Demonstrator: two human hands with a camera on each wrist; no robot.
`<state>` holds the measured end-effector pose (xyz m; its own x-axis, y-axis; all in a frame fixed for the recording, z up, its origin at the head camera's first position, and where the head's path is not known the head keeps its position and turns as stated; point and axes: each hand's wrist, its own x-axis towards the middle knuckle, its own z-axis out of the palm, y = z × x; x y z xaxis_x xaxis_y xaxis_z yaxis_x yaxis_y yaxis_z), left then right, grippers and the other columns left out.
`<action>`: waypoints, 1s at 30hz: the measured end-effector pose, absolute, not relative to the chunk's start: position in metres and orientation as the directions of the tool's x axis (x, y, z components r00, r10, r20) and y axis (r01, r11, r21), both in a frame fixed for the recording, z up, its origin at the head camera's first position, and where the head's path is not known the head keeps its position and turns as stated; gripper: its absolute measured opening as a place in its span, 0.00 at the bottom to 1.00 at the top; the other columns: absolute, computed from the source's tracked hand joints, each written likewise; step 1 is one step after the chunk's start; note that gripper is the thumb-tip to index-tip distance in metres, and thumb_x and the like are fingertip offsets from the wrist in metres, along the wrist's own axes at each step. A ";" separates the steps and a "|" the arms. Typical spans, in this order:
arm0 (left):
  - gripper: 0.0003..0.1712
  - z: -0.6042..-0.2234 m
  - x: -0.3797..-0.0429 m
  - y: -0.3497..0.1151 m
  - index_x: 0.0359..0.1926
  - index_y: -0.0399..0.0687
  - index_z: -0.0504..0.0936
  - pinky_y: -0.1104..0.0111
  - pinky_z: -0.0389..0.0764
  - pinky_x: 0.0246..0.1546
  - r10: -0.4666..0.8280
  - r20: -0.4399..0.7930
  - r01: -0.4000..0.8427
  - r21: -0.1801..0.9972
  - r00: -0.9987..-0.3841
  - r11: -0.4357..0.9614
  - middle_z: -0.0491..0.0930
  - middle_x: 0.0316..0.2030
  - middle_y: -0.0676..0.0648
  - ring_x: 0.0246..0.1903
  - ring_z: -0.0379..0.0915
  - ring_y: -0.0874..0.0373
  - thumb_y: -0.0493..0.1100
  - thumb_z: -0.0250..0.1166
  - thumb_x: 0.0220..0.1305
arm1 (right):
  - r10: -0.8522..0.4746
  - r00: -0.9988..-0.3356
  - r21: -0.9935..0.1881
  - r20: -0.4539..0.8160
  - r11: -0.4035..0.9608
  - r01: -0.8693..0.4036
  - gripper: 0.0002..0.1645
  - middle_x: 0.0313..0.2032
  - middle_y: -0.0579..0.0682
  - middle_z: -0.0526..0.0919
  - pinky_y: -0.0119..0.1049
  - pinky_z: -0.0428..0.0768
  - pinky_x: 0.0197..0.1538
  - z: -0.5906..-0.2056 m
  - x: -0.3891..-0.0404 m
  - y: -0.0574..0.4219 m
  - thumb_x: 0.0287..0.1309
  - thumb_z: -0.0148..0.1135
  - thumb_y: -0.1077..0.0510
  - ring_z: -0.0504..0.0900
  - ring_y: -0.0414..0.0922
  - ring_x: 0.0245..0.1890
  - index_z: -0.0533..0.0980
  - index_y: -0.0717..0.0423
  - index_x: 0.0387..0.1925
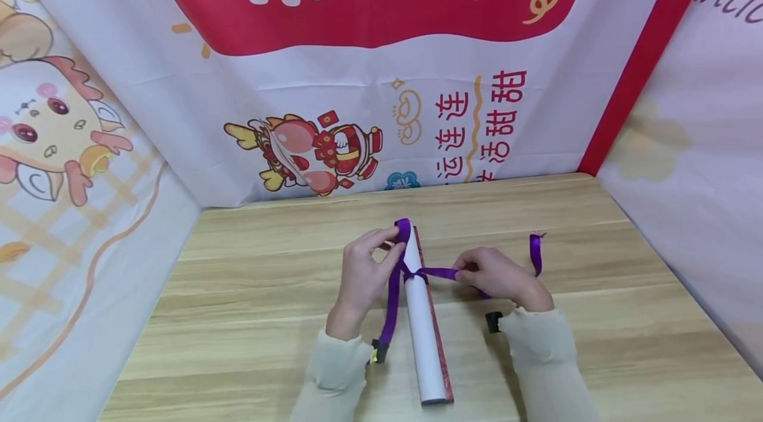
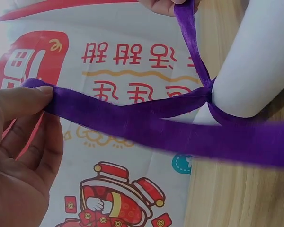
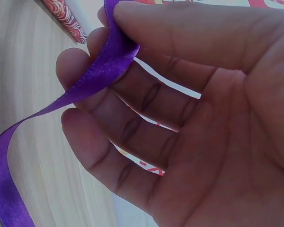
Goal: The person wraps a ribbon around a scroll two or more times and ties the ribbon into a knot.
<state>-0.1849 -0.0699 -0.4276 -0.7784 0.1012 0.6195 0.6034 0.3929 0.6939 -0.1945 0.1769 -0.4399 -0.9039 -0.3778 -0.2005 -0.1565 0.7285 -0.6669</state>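
A white paper roll [image 1: 424, 342] with a red patterned edge lies lengthwise on the table. Purple ribbon [image 1: 391, 306] goes around its upper part and meets in a crossing or knot [image 2: 208, 93] at the roll's side. To the left of the roll, my left hand [image 1: 368, 273] pinches a loop of the ribbon between thumb and fingers; the loop's tail hangs toward me. My right hand [image 1: 497, 274] pinches the other ribbon length on the right, drawn out from the roll. In the right wrist view the ribbon [image 3: 106, 71] runs under the thumb and across the fingers.
The wooden table [image 1: 250, 316] carries the roll. The ribbon's frayed end [image 1: 536, 253] lies beyond the right hand. A printed white and red cloth [image 1: 369, 77] hangs behind, with printed cloths at both sides. Small black pieces [image 1: 493, 322] show by both wrists.
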 end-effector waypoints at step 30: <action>0.33 -0.437 -0.185 -0.074 0.65 0.51 0.72 0.76 0.79 0.34 0.240 0.393 0.460 0.731 -0.888 0.505 0.84 0.35 0.50 0.31 0.79 0.66 0.37 0.66 0.57 | -0.381 -0.903 -0.669 -0.200 0.727 -0.158 0.05 0.30 0.44 0.79 0.38 0.75 0.38 -0.445 -0.197 0.178 0.61 0.58 0.57 0.74 0.42 0.32 0.80 0.50 0.36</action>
<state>-0.1850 -0.0736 -0.4369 -0.8877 0.2397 0.3931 0.4599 0.5047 0.7306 -0.1969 0.1780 -0.4447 -0.9027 -0.3807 -0.2002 -0.1582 0.7266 -0.6686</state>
